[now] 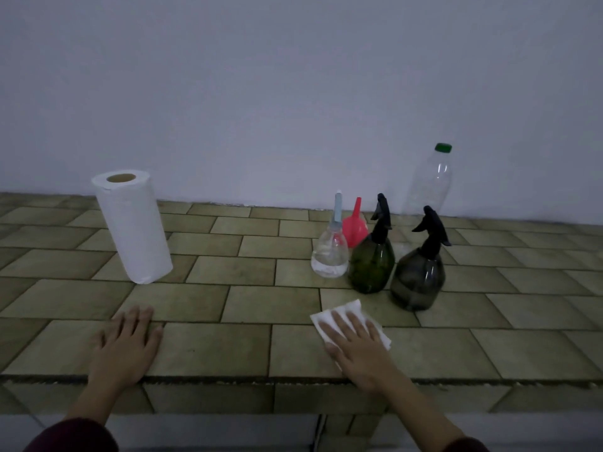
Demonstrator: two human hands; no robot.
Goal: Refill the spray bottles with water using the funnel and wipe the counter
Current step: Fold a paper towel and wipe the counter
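counter [248, 347]: a tiled surface in tan and olive bricks is seen running from left to right, backed by a plain pale wall [293, 93]; its front edge is crossed by both forearms.
right hand [354, 340]: it is laid palm down with the fingers straight and spread, pressed flat on a paper towel sheet [350, 309]; nothing is gripped.
paper towel sheet: a white folded piece is held flat against the counter under the right hand, near the front edge, just in front of the spray bottles.
left hand [129, 344]: it is rested flat on the bare tiles, fingers straight and close together, holding nothing, well apart from the right hand.
paper towel roll [132, 225]: it is stood upright on the left of the counter, behind the left hand.
clear spray bottle [330, 252]: it is placed upright with a pale blue head; some water is seen in its lower part.
green spray bottle [372, 261]: it is stood just right of the clear one, topped by a black trigger head.
grey spray bottle [418, 278]: it is set right of the green one and nearer the front, also with a black head.
funnel [355, 226]: a red one is set upside down, spout up, behind the clear and green bottles.
plastic bottle [430, 182]: a tall clear one with a green cap is stood by the wall; how much it holds cannot be told.
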